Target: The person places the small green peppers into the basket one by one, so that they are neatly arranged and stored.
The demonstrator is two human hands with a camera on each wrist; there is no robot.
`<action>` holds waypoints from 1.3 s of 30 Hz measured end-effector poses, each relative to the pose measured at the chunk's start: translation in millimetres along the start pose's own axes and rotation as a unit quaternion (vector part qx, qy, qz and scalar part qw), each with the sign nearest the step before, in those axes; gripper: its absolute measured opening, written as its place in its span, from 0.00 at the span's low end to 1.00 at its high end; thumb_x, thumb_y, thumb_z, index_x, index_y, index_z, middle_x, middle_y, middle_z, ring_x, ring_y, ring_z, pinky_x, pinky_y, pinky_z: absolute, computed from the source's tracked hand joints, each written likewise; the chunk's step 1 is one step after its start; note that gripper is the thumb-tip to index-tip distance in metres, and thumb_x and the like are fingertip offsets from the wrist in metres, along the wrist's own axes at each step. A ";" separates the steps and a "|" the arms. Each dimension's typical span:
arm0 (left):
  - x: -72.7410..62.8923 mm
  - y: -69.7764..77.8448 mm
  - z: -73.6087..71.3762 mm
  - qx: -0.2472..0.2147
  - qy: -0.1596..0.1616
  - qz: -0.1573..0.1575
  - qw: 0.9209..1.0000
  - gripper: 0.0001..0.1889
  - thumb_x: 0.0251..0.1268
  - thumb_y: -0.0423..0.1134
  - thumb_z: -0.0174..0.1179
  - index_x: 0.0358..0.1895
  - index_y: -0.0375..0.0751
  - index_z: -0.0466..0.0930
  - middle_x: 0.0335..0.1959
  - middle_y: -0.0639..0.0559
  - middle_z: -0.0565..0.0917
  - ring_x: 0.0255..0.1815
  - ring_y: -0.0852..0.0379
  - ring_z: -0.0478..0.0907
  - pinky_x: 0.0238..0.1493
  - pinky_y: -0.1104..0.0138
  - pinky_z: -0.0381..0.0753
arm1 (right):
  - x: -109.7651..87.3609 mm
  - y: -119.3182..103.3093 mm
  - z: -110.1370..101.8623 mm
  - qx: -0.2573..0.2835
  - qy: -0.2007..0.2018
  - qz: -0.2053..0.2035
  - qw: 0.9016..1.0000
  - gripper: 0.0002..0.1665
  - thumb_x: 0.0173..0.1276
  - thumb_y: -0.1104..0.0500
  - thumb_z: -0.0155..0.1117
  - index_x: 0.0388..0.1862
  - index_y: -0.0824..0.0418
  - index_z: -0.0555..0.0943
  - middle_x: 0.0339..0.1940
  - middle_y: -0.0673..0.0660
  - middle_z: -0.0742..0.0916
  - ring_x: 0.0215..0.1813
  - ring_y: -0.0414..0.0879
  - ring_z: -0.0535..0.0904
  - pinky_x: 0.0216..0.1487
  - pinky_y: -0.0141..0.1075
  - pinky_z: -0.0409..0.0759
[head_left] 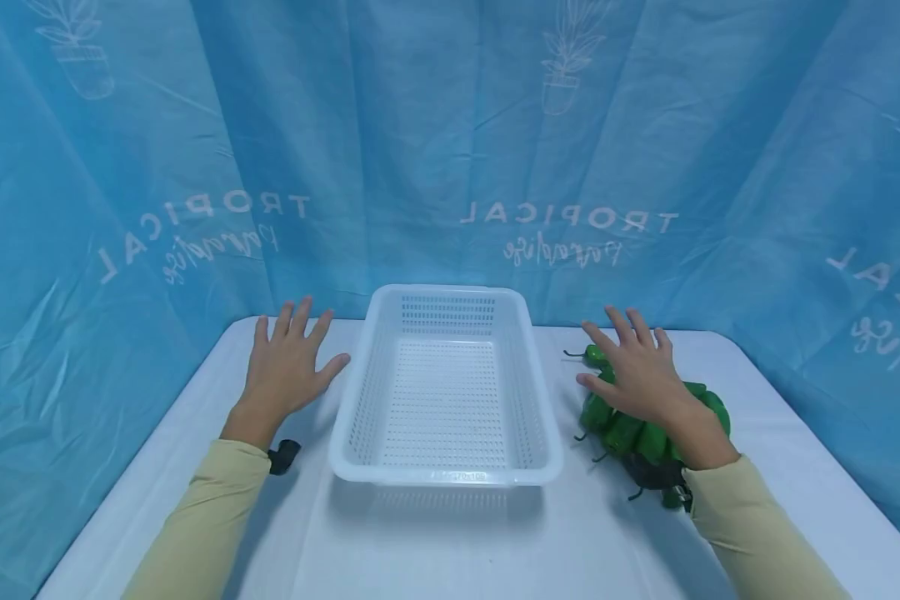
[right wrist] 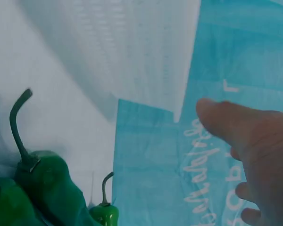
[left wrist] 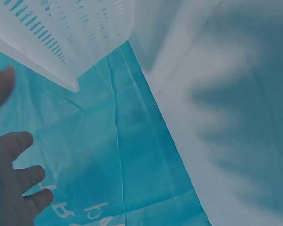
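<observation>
A white perforated plastic basket point(head_left: 446, 477) stands in the middle of the table, with nothing in it. To its left my left hand point(head_left: 283, 367) hovers with fingers spread, holding nothing. On the other side my right hand point(head_left: 641, 375) is held above a pile of green peppers point(head_left: 622, 435), its fingers also spread and bare of any object. The hand and forearm hide part of the pile. In the right wrist view, a pepper point(right wrist: 49, 183) with a long curved stem lies near the basket's side.
A white cloth covers the table point(head_left: 420, 558). Blue printed curtain point(head_left: 420, 150) hangs behind and along both sides. Dark wrist camera parts point(head_left: 283, 457) show beside the left wrist.
</observation>
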State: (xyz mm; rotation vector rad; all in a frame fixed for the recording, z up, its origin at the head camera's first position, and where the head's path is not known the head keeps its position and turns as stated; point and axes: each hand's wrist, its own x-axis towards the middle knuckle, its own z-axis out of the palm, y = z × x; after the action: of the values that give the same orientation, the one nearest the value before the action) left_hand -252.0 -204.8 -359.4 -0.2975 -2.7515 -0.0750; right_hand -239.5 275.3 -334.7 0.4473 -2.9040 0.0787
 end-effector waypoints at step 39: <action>-38.1 -9.6 -1.3 -0.248 0.046 -0.004 0.968 0.23 0.71 0.37 0.58 0.66 0.34 0.71 0.68 0.34 0.72 0.68 0.34 0.70 0.64 0.37 0.73 | -64.3 54.1 -27.2 0.098 -0.048 -0.012 0.994 0.28 0.70 0.52 0.65 0.65 0.64 0.76 0.65 0.72 0.77 0.67 0.71 0.68 0.62 0.70 0.70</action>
State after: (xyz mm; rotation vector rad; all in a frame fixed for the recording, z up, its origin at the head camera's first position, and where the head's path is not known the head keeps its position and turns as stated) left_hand -219.0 -221.8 -372.3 -0.4006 -2.6033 -0.7650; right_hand -190.7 348.0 -322.6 0.5322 -2.9966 0.3503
